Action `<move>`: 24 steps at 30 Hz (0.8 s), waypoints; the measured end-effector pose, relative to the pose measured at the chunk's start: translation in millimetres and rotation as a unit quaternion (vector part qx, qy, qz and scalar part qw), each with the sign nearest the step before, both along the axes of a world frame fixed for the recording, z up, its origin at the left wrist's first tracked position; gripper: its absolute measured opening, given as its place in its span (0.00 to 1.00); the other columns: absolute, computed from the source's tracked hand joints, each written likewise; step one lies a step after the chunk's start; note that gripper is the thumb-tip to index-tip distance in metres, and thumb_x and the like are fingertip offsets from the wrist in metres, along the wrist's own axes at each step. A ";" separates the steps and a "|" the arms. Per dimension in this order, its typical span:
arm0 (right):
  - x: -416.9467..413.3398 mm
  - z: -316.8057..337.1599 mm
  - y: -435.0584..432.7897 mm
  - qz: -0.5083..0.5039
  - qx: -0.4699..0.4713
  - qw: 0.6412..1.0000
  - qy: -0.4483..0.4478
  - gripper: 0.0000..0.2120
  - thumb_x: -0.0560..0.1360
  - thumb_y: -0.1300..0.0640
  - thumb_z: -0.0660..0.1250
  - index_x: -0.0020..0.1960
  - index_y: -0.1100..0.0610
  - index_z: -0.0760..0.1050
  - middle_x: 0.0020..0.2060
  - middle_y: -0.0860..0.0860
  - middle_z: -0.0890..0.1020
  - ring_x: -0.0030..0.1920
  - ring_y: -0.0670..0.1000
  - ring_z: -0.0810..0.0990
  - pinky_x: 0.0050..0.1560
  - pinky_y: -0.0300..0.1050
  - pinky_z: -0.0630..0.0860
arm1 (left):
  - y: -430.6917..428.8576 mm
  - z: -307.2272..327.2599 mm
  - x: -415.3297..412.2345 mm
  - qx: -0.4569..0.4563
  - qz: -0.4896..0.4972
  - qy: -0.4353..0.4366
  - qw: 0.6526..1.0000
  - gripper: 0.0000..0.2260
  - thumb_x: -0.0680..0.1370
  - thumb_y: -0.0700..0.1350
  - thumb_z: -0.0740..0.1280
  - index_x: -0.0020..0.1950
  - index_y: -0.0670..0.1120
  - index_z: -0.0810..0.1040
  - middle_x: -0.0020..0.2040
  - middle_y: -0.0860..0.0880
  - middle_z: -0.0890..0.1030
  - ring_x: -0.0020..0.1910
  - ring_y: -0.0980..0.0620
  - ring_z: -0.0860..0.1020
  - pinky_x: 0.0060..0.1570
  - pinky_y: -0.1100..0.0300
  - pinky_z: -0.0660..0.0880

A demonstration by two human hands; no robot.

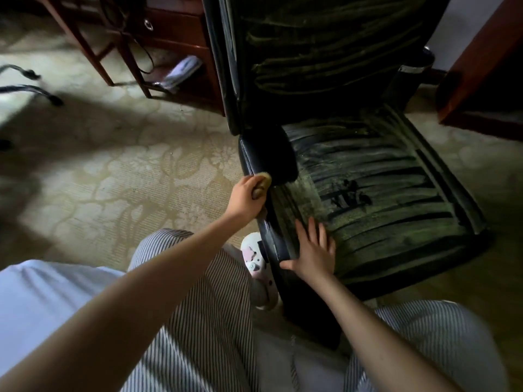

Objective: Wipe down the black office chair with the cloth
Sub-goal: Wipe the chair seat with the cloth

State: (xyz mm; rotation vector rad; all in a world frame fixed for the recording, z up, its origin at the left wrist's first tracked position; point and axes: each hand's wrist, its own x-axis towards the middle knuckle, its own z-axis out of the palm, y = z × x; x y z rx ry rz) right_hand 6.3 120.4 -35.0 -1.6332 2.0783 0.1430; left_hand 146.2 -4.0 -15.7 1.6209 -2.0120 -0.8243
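Black office chair [382, 171], padded and leather-like, stands on a pale flower-patterned carpet [127, 171] just in front of the person, its seat and backrest grey-green with dust and crossed by dark wiped streaks. A small tan cloth [264, 181], bunched into a wad, is pressed against the near end of the chair's padded black armrest [266, 157]; the left hand [244, 198] grips it with fingers curled round the wad. The right hand [312, 251] lies flat on the near edge of the seat, fingers straight and spread, thumb hooked over the side rim, apparently to steady the chair. The step in hand looks like cleaning the armrest. It would go best with firm, overlapping strokes along the pad and round its underside, refolding the cloth to a clean face, while the bracing hand stops the chair from swivelling. Behind the chair stands a reddish wooden desk [175, 32]; a white patterned slipper [254, 256] shows beside the seat.
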 end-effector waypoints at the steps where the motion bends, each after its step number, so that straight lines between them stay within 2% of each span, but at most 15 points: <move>1: 1.3 1.0 -2.3 0.009 0.008 1.000 0.001 0.48 0.70 0.37 0.67 0.77 0.47 0.39 0.76 0.51 0.39 0.76 0.55 0.39 0.73 0.56 0.45 | -13.1 2.1 -4.0 -0.014 -0.011 -0.007 1.000 0.18 0.72 0.35 0.67 0.62 0.38 0.76 0.58 0.39 0.77 0.57 0.41 0.74 0.56 0.60 0.67; 5: -4.2 6.8 -13.4 0.053 0.002 0.999 -0.001 0.40 0.76 0.37 0.57 0.76 0.47 0.36 0.76 0.52 0.38 0.76 0.56 0.41 0.73 0.55 0.45 | -58.2 -5.1 -16.2 -0.031 -0.057 -0.046 0.997 0.21 0.68 0.34 0.66 0.61 0.39 0.76 0.58 0.40 0.77 0.57 0.39 0.75 0.59 0.52 0.71; 7: -11.0 7.8 -21.9 0.051 -0.045 0.998 -0.013 0.35 0.79 0.38 0.52 0.77 0.48 0.38 0.76 0.50 0.39 0.76 0.54 0.41 0.73 0.53 0.44 | -69.0 -14.4 -21.0 -0.030 -0.086 -0.073 0.993 0.21 0.69 0.33 0.66 0.63 0.39 0.76 0.61 0.41 0.76 0.60 0.39 0.73 0.62 0.53 0.67; 10: -24.6 4.1 -39.3 0.040 -0.121 0.992 -0.011 0.33 0.78 0.38 0.48 0.78 0.51 0.46 0.77 0.50 0.46 0.76 0.52 0.43 0.73 0.52 0.43 | -73.3 -26.9 -25.0 -0.045 -0.095 -0.076 0.992 0.20 0.71 0.36 0.68 0.63 0.37 0.75 0.64 0.40 0.74 0.65 0.39 0.68 0.66 0.55 0.62; 13: -38.8 -7.7 -54.1 0.028 -0.116 0.993 -0.005 0.30 0.80 0.41 0.50 0.77 0.51 0.48 0.77 0.50 0.47 0.76 0.51 0.41 0.73 0.50 0.41 | -73.6 -33.3 -25.8 -0.065 -0.087 -0.060 0.992 0.18 0.73 0.38 0.69 0.63 0.38 0.76 0.64 0.40 0.75 0.66 0.41 0.68 0.66 0.57 0.62; 15: -43.7 -17.5 -56.7 0.016 -0.109 0.994 0.001 0.29 0.81 0.41 0.47 0.77 0.51 0.48 0.77 0.49 0.48 0.76 0.50 0.41 0.73 0.50 0.39 | -70.1 -36.3 -23.7 -0.072 -0.091 -0.064 0.991 0.18 0.73 0.37 0.68 0.63 0.39 0.76 0.64 0.40 0.75 0.67 0.40 0.68 0.67 0.56 0.61; 18: -40.0 -29.0 -57.1 0.006 -0.140 0.990 0.024 0.33 0.76 0.39 0.40 0.76 0.53 0.55 0.76 0.52 0.55 0.76 0.53 0.50 0.71 0.52 0.41 | -56.4 -39.9 -17.6 -0.088 -0.102 -0.068 0.989 0.18 0.72 0.35 0.67 0.62 0.40 0.77 0.63 0.40 0.76 0.66 0.39 0.69 0.67 0.56 0.60; 21: -37.3 -34.1 -58.5 -0.007 -0.162 0.986 0.032 0.32 0.74 0.41 0.45 0.71 0.56 0.67 0.71 0.56 0.67 0.72 0.57 0.64 0.69 0.56 0.51 | -35.5 -39.1 -13.9 -0.093 -0.104 -0.072 0.988 0.18 0.72 0.35 0.67 0.62 0.41 0.77 0.63 0.41 0.76 0.66 0.39 0.70 0.66 0.58 0.57; 24: -41.9 -37.6 -56.2 -0.002 -0.162 0.986 0.036 0.31 0.75 0.41 0.46 0.72 0.55 0.67 0.71 0.55 0.67 0.72 0.57 0.64 0.69 0.60 0.56 | -6.9 -33.5 -15.8 -0.065 -0.094 -0.070 0.991 0.20 0.71 0.36 0.67 0.63 0.42 0.77 0.64 0.42 0.76 0.66 0.41 0.69 0.67 0.58 0.56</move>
